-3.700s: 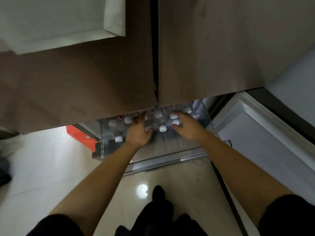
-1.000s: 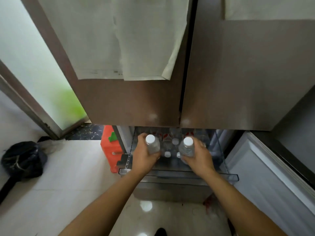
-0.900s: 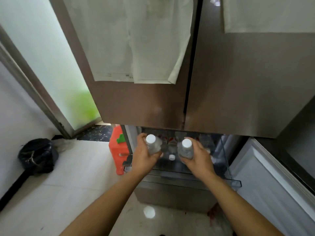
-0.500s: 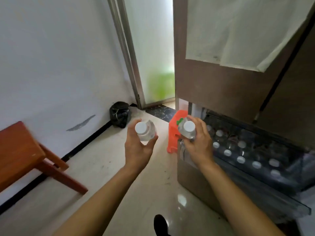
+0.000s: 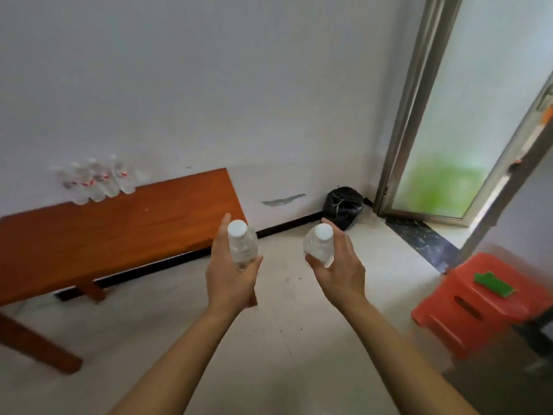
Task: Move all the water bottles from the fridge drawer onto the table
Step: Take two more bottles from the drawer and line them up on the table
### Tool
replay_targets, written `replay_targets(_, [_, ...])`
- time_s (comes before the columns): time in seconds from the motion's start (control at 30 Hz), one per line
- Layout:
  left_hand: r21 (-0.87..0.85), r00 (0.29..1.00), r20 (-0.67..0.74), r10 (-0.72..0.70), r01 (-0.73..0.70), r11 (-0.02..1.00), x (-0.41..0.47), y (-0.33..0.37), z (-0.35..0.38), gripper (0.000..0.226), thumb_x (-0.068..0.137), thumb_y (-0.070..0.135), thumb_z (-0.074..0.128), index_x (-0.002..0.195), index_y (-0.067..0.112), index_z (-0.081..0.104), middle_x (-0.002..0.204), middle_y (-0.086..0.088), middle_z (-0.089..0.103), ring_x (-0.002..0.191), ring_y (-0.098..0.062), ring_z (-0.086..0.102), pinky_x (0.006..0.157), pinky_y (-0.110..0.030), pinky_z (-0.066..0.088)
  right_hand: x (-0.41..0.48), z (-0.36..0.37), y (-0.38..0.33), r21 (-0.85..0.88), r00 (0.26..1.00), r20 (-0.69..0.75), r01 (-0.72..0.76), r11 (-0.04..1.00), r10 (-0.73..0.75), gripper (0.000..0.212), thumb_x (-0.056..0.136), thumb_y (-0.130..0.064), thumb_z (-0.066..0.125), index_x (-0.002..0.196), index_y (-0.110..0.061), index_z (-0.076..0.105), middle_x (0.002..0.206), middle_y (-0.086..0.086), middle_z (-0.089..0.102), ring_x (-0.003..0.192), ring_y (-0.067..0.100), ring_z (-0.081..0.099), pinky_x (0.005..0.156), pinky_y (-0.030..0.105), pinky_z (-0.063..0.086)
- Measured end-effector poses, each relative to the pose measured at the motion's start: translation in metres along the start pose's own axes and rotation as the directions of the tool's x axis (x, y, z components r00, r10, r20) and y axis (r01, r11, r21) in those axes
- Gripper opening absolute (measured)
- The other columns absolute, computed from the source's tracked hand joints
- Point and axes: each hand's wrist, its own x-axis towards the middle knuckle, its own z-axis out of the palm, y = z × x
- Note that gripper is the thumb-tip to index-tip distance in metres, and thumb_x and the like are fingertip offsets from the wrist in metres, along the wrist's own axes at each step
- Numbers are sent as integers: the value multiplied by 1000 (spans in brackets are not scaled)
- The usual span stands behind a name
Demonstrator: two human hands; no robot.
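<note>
My left hand [image 5: 230,280] grips a clear water bottle [image 5: 241,246] with a white cap, held upright over the floor just off the right end of the wooden table [image 5: 119,232]. In my right hand [image 5: 339,274] is a second clear water bottle [image 5: 318,245], also capped in white, level with the first. Several bottles with red labels [image 5: 95,179] stand in a group at the table's far left against the wall. The fridge drawer is out of view.
An orange plastic stool [image 5: 484,304] with a green piece on top stands on the floor at the right. A black bag [image 5: 344,206] sits in the corner by a frosted glass door [image 5: 466,115]. White wall behind the table; pale tiled floor [image 5: 284,339] underfoot.
Both hands lifted a bottle each out of the fridge drawer. My view swung left from the fridge to the wooden table, and the bottles came along.
</note>
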Motion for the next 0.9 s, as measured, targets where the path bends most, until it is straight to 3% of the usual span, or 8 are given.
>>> replay_targets(0.1, [43, 998, -42, -41, 43, 998, 37, -45, -55, 105, 78, 17, 83, 152, 46, 16, 155, 8, 36, 140, -18, 39, 106, -37, 38, 18, 79, -44, 67, 995, 89, 26, 997, -32, 78, 84, -32, 77, 147, -39, 30, 141, -11, 48, 122, 12, 50, 88, 27, 43])
replay_targets(0.23, [88, 993, -101, -55, 64, 994, 84, -97, -110, 100, 79, 16, 82, 153, 39, 20, 156, 6, 35, 142, -18, 36, 102, -29, 33, 43, 162, -93, 81, 975, 203, 79, 994, -94, 82, 85, -39, 75, 149, -42, 25, 144, -13, 48, 124, 12, 53, 92, 29, 47])
replay_targets(0.47, [124, 975, -200, -92, 119, 985, 166, -177, -166, 99, 79, 20, 82, 154, 36, 20, 154, 6, 38, 140, -16, 37, 99, -22, 36, 108, 278, -145, 104, 927, 311, 186, 977, -210, 79, 85, -40, 75, 149, -38, 29, 145, -17, 47, 127, 6, 49, 87, 17, 40])
replay_targets(0.6, [157, 966, -235, -111, 151, 976, 229, -223, -182, 98, 80, 21, 81, 154, 38, 19, 155, 7, 38, 141, -18, 37, 106, -38, 39, 157, 348, -159, 137, 921, 326, 178, 974, -214, 83, 85, -38, 76, 151, -41, 26, 148, -15, 45, 130, 6, 47, 94, 25, 45])
replay_targets(0.7, [200, 967, -241, -83, 133, 971, 292, -255, -189, 96, 80, 21, 81, 154, 37, 21, 152, 7, 41, 139, -17, 40, 103, -33, 40, 202, 399, -165, 152, 916, 340, 171, 973, -214, 87, 84, -38, 77, 152, -43, 22, 149, -13, 44, 132, 11, 48, 100, 37, 49])
replay_targets(0.9, [188, 965, -230, -123, 168, 968, 428, -309, -207, 89, 77, 32, 82, 148, 36, 29, 140, 8, 51, 130, -17, 50, 103, -51, 48, 313, 490, -186, 151, 927, 295, 192, 970, -229, 84, 85, -39, 75, 151, -44, 23, 146, -13, 46, 128, 12, 53, 93, 38, 54])
